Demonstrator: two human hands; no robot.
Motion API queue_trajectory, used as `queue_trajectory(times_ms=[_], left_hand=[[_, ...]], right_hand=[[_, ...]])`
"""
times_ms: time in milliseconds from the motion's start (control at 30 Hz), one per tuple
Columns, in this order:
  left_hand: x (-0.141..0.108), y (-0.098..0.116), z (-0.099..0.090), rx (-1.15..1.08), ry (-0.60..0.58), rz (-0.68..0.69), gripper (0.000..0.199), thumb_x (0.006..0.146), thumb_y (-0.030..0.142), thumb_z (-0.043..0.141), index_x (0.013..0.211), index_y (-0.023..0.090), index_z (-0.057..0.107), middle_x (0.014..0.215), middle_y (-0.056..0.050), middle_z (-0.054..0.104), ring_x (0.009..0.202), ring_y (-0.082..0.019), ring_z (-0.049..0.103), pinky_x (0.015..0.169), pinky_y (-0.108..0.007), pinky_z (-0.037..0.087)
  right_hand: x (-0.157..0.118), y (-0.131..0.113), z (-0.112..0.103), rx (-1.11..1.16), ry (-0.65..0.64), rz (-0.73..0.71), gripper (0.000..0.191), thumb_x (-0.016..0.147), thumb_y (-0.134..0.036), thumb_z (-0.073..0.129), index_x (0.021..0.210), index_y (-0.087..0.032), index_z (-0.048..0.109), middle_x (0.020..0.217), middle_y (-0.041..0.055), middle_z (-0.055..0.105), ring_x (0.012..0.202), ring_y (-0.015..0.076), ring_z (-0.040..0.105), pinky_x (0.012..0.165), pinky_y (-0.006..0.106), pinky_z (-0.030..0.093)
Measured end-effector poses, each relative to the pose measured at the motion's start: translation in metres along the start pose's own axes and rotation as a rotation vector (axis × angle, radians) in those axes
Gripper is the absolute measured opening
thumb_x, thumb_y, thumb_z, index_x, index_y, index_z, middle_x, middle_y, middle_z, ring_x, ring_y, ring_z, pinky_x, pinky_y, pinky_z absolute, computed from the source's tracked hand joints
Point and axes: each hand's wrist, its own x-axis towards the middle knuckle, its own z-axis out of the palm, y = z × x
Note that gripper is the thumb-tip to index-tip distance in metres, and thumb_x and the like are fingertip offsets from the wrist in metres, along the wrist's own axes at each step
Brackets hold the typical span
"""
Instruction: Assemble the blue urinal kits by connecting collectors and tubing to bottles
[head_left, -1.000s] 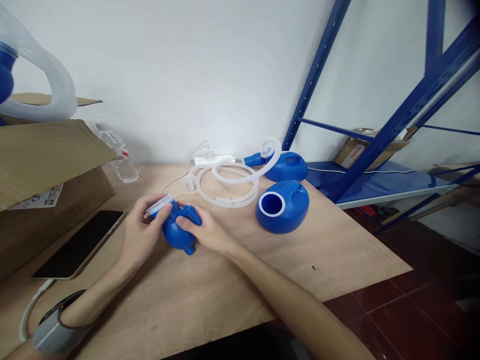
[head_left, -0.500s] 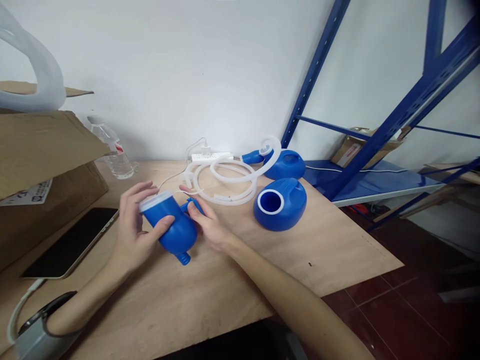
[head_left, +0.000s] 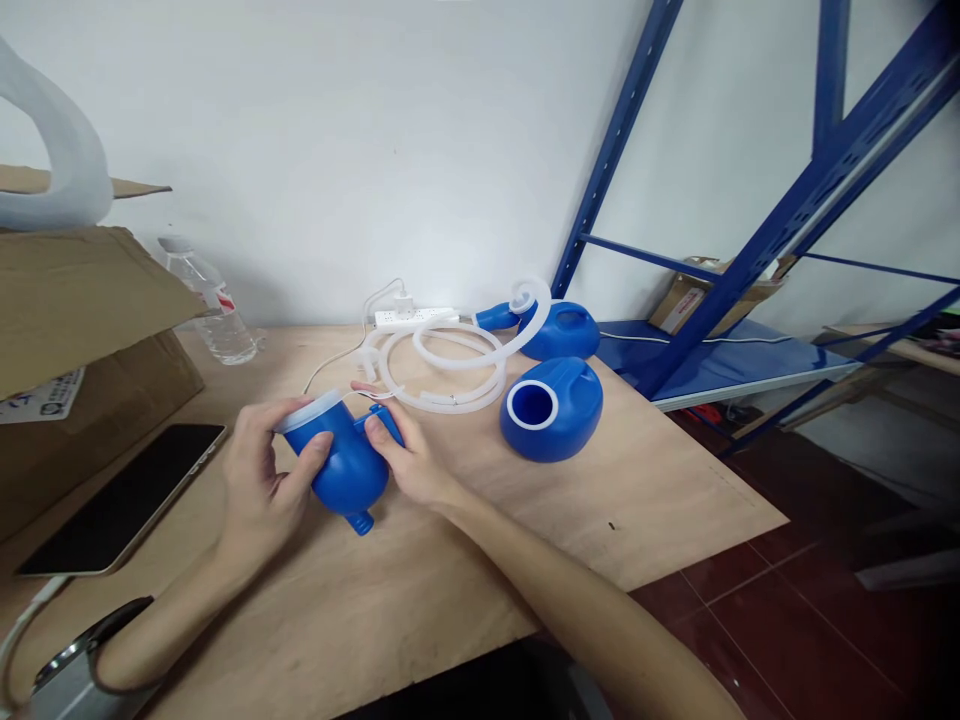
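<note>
My left hand (head_left: 270,470) is wrapped round a blue plastic funnel-shaped cup (head_left: 346,470) with a white rim. The cup is tilted above the table, its short ribbed spout pointing down and slightly right. My right hand (head_left: 411,455) grips a small blue piece (head_left: 384,424) at the cup's right side, thumb on top; I cannot tell whether it is a handle or a cap. A thin white strand (head_left: 364,393) runs near the cup's rim and my right fingers. To the right, a blue plastic urinal bottle (head_left: 559,420) stands with its round white-rimmed mouth facing me.
Behind my hands lie a coiled clear tube (head_left: 450,402), a power strip (head_left: 416,318) and a second blue bottle (head_left: 562,335). On the left are a phone (head_left: 127,500), a cardboard box (head_left: 90,300) and a water bottle (head_left: 217,320). A blue metal rack (head_left: 615,140) rises at the right.
The view has shifted slightly, so most things sit a little further left. My left fingers have closed down over the cup's white rim. Both hands keep their hold.
</note>
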Motion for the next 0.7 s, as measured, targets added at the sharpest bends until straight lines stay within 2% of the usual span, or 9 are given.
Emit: queue_trajectory(times_ms=[133, 267, 367, 500, 700], left_hand=[[0.009, -0.006, -0.001, 0.026, -0.096, 0.018, 0.035, 0.095, 0.045, 0.067, 0.125, 0.029, 0.062, 0.12, -0.007, 0.067, 0.112, -0.031, 0.066, 0.098, -0.046, 0.053], [0.017, 0.004, -0.012, 0.079, -0.183, 0.23, 0.036, 0.097, 0.037, 0.065, 0.132, 0.031, 0.066, 0.14, -0.007, 0.066, 0.126, -0.032, 0.065, 0.108, -0.047, 0.052], [0.018, 0.009, -0.017, 0.059, -0.236, 0.322, 0.029, 0.1, 0.027, 0.061, 0.127, 0.032, 0.071, 0.142, -0.004, 0.067, 0.126, -0.029, 0.067, 0.109, -0.047, 0.055], [0.017, 0.011, -0.015, 0.037, -0.177, 0.257, 0.019, 0.099, 0.025, 0.065, 0.116, 0.028, 0.074, 0.131, -0.003, 0.073, 0.116, -0.025, 0.072, 0.099, -0.039, 0.061], [0.018, 0.014, -0.013, 0.001, -0.141, 0.131, 0.012, 0.097, 0.029, 0.066, 0.105, 0.026, 0.074, 0.119, -0.004, 0.077, 0.108, -0.024, 0.075, 0.095, -0.038, 0.061]], right_hand=[[-0.001, 0.003, -0.001, -0.062, -0.031, 0.042, 0.053, 0.101, -0.055, 0.057, 0.148, -0.029, 0.056, 0.155, 0.0044, 0.058, 0.144, 0.0235, 0.053, 0.124, 0.041, 0.04], [-0.003, 0.001, -0.003, -0.175, -0.113, -0.021, 0.053, 0.102, -0.049, 0.059, 0.151, -0.029, 0.053, 0.154, 0.0055, 0.059, 0.143, 0.0236, 0.055, 0.124, 0.042, 0.039], [-0.004, 0.001, -0.005, -0.243, -0.149, -0.094, 0.05, 0.101, -0.047, 0.06, 0.146, -0.025, 0.057, 0.147, 0.0069, 0.065, 0.137, 0.0227, 0.06, 0.12, 0.04, 0.044], [-0.004, 0.001, -0.006, -0.275, -0.16, -0.074, 0.053, 0.098, -0.054, 0.064, 0.141, -0.023, 0.061, 0.141, 0.0082, 0.069, 0.129, 0.0233, 0.066, 0.113, 0.039, 0.05], [-0.005, 0.003, -0.006, -0.244, -0.165, -0.116, 0.059, 0.1, -0.062, 0.059, 0.14, -0.019, 0.062, 0.143, 0.0118, 0.068, 0.13, 0.0244, 0.066, 0.113, 0.039, 0.05]])
